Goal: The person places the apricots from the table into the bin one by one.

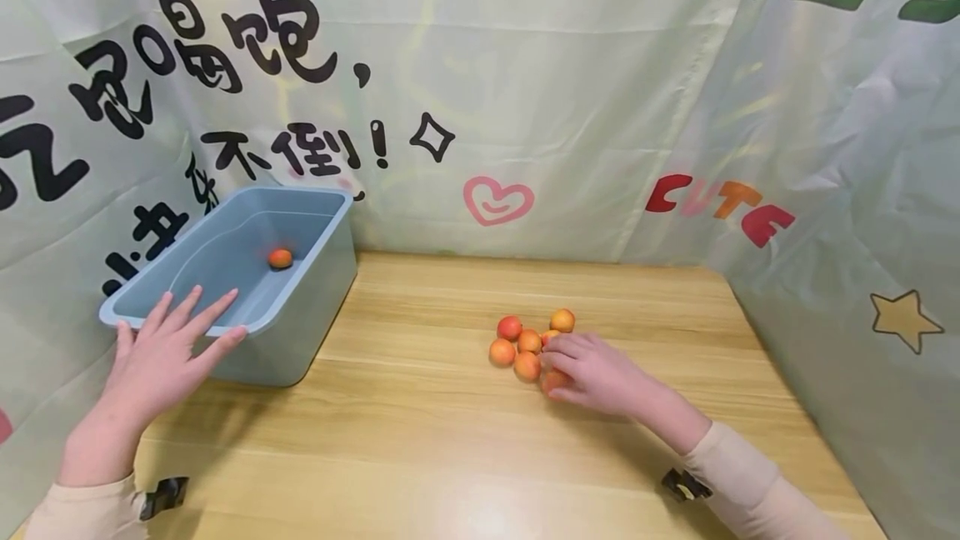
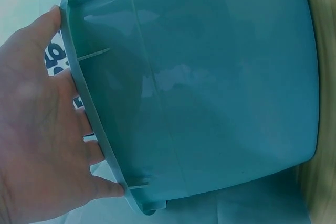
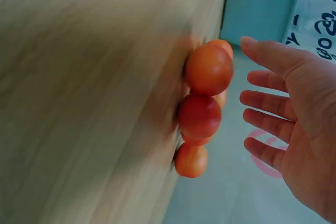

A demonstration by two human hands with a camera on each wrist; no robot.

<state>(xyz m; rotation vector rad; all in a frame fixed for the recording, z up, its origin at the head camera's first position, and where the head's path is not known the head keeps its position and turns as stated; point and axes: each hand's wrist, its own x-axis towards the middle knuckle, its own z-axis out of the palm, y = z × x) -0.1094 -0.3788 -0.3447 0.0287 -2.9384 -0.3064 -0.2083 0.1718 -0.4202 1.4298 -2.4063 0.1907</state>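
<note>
My left hand (image 1: 161,357) lies over the near rim of a blue plastic tub (image 1: 330,248), its fingers spread. The left wrist view shows that hand (image 2: 42,124) touching the rim along the tub's outer wall (image 2: 226,87). One small orange-red fruit (image 1: 281,258) sits inside. On the table, several round orange-red fruits, apricot-like (image 1: 527,366), lie clustered together. My right hand (image 1: 596,375) hovers at the cluster's right side, partly hiding some fruits. In the right wrist view, a gap separates its loosely extended fingers (image 3: 270,98) from the fruits (image 3: 209,69), and they hold nothing.
The light wooden table (image 1: 420,440) bears the tub at its left. A printed pale cloth (image 1: 570,107) hangs behind and along both sides. Black bands (image 1: 686,484) are at both wrists.
</note>
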